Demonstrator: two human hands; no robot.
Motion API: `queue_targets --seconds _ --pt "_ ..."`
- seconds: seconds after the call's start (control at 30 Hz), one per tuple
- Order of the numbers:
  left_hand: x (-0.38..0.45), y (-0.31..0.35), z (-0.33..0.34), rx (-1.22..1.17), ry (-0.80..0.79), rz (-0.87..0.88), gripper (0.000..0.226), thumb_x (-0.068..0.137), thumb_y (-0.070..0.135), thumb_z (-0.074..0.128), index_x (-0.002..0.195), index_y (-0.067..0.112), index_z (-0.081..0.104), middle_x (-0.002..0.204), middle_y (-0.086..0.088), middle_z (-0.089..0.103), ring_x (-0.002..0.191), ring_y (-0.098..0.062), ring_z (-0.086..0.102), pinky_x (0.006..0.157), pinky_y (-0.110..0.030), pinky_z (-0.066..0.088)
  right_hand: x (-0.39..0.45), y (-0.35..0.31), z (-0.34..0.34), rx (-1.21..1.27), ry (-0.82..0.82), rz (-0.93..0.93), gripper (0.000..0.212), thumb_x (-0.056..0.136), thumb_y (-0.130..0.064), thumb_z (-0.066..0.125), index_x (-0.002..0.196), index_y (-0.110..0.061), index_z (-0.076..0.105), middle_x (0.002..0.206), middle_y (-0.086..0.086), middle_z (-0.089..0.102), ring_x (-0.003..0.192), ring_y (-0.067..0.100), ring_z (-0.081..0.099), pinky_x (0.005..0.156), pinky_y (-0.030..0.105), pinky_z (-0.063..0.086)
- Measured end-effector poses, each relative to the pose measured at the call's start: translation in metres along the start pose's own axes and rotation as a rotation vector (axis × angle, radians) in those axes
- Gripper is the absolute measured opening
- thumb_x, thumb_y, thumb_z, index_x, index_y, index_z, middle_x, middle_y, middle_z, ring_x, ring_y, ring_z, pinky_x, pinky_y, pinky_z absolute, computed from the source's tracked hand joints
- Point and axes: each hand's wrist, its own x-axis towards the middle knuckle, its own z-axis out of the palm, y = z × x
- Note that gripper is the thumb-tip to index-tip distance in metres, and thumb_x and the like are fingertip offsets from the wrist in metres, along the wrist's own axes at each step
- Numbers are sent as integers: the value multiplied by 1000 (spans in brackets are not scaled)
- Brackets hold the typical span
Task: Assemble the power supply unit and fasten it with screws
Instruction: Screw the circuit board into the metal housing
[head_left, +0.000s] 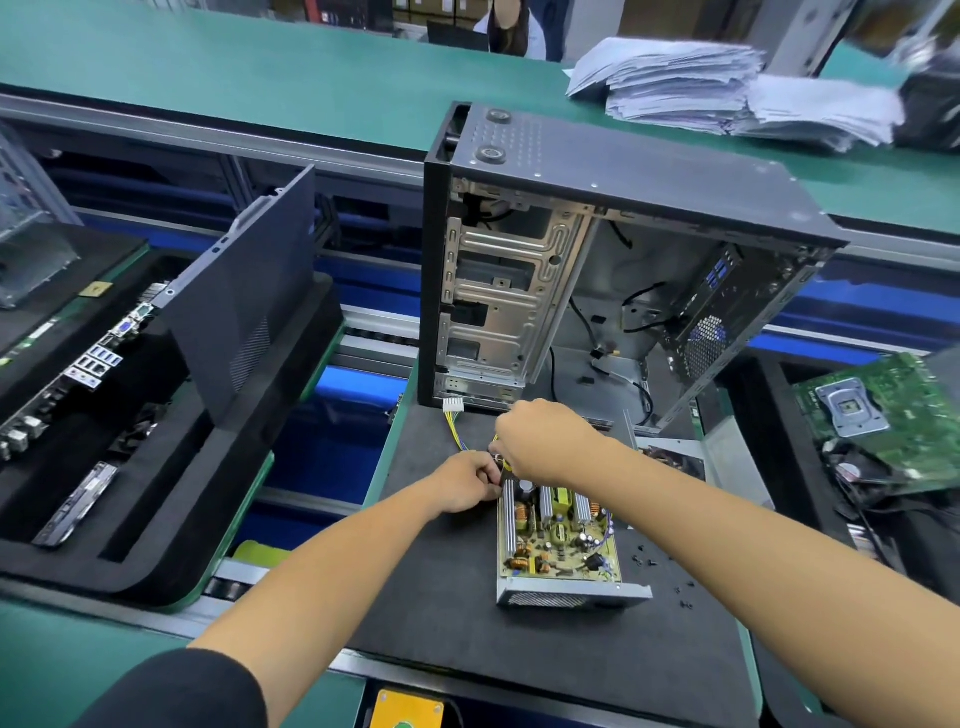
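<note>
An open power supply unit (558, 545) lies on the black foam mat (467, 623), its circuit board, coils and heat sinks exposed in a grey metal tray. Both hands meet at its far edge. My left hand (465, 486) and my right hand (540, 441) pinch the yellow and black cable bundle (453, 428) where it leaves the board. The bundle ends in a white connector (453, 404) lying toward the case. Several small black screws (644, 561) lie scattered on the mat to the unit's right.
An open computer case (597, 270) stands upright behind the unit. A grey metal cover (675, 447) lies to its right. A motherboard (893, 415) rests at the right, a tray of boards (78, 374) and a dark side panel (244, 301) at the left. Paper stacks (727, 88) sit on the far bench.
</note>
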Motion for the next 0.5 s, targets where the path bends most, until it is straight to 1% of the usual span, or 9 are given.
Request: queue_targets --seconds 0.07,0.1,0.13,0.2,0.27,0.33,0.4,0.5 --pt "0 0 0 -5 8 -8 26 85 9 70 70 23 54 67 7 47 62 -6 42 64 -18 37 1 1 2 -31 28 23 34 102 -31 37 95 -8 61 99 14 63 82 31 58 61 33 36" --pt "0 0 0 -7 6 -7 25 85 9 70 71 22 54 67 7 47 62 -6 42 63 -18 37 2 2 3 -30 24 30 32 102 -31 37 95 -9 59 100 14 63 79 30 55 61 33 36" --pt "-1 0 0 -6 1 0 25 85 8 69 72 21 54 67 7 47 62 -6 42 63 -18 36 2 3 4 -2 12 33 27 100 -31 40 95 -10 56 102 13 62 80 30 55 62 34 35" --pt "-1 1 0 -7 -8 20 24 85 6 69 73 19 53 69 6 47 64 -7 41 65 -20 36 0 3 6 94 -31 17 20 95 -28 50 100 -9 50 105 11 56 88 31 56 64 34 34" --pt "-2 1 0 -14 0 11 26 85 6 69 71 21 53 68 5 47 63 -7 42 64 -19 36 -1 4 4 137 -50 -24 14 89 -19 56 94 -10 46 103 11 51 86 29 54 63 34 33" --pt "-2 1 -1 -21 8 4 28 85 7 70 70 23 52 67 6 46 61 -5 41 59 -15 35 -1 5 1 134 -27 -23 12 87 -14 56 83 -11 45 97 12 53 84 29 55 62 34 35" --pt "-2 2 -1 -22 5 -1 28 85 9 70 70 23 52 65 7 45 59 -3 40 54 -10 33 -1 8 -3 149 -9 -12 14 86 -14 56 77 -11 46 94 13 55 84 30 56 63 34 41" --pt "-2 1 -2 -12 1 -5 26 85 10 71 72 23 52 65 8 46 58 -3 40 52 -9 32 -3 11 -5 168 -6 -21 9 86 -16 57 84 -8 54 96 13 56 88 30 57 72 36 48"
